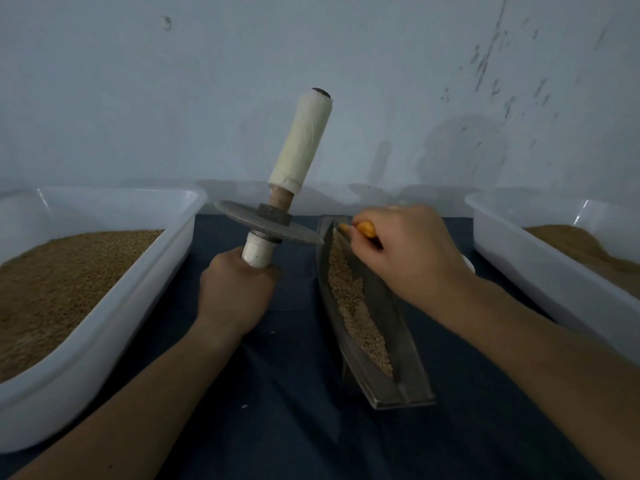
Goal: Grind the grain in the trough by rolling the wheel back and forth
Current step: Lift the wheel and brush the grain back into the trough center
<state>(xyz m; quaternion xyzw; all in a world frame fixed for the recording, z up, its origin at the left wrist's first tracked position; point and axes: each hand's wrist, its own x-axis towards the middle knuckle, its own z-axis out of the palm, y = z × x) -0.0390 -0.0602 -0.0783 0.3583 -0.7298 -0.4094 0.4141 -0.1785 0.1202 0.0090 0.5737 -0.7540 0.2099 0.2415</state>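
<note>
Two bare arms come in from the bottom. The left arm [145,393] starts at the bottom left corner and points up toward the middle. The left hand [239,292] is a tight fist, with all its fingers curled round a white handle [257,252]. The back of this hand faces the camera. The right arm [536,348] comes in from the right side and slants up to the left. The right hand [412,258] has its back turned up, and its curled fingers hold a small orange thing [367,229] that sticks out past the knuckles. The two hands are apart, side by side.
</note>
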